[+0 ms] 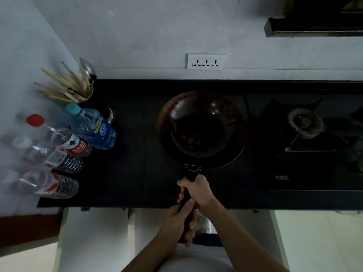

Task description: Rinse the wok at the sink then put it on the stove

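A dark round wok (202,130) with brownish spots in its bottom is over the black countertop (127,154), just left of the gas stove. Its long black handle (189,195) points toward me. My right hand (198,192) grips the handle near the wok's rim. My left hand (179,222) is wrapped around the handle's near end. The stove burner (304,122) lies to the right of the wok with nothing on it. No sink is in view.
Several plastic water bottles (64,146) stand at the counter's left end. Behind them is a metal holder of chopsticks and a ladle (78,87). A wall socket (206,61) sits above the counter, and a range hood (314,22) hangs at top right.
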Demonstrator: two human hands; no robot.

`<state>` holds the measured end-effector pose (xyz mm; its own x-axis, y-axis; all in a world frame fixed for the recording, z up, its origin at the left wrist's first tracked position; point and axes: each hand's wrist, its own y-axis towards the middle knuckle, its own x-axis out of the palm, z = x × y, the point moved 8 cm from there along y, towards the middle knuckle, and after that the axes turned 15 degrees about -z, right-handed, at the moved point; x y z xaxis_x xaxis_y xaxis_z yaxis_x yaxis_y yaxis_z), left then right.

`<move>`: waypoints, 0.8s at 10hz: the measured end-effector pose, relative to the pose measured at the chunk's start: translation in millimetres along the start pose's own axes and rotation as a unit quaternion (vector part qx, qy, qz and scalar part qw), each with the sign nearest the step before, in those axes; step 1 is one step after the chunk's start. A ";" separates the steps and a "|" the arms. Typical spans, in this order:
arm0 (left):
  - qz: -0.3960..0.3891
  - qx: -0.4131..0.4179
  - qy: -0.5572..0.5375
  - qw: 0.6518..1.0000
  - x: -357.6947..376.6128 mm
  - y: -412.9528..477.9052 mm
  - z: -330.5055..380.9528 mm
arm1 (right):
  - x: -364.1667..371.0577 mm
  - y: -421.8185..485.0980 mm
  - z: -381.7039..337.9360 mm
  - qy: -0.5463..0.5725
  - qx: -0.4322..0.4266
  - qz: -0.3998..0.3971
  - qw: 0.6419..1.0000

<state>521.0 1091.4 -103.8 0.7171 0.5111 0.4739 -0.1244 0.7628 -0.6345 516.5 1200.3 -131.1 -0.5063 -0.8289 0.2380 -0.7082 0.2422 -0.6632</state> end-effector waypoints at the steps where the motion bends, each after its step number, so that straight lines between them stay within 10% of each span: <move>1: -0.030 -0.019 0.002 0.999 -1.8 0.9 2.3 | 0.4 2.2 0.3 -0.007 0.027 -0.002 1.000; 5: -0.057 -0.096 -0.014 0.994 -17.7 -0.6 1.7 | 5.3 -2.4 1.3 0.017 0.069 0.038 0.997; 8: 0.041 -0.019 0.378 0.925 -49.0 -6.3 43.6 | -28.7 -18.7 -27.5 -0.311 0.118 0.065 0.941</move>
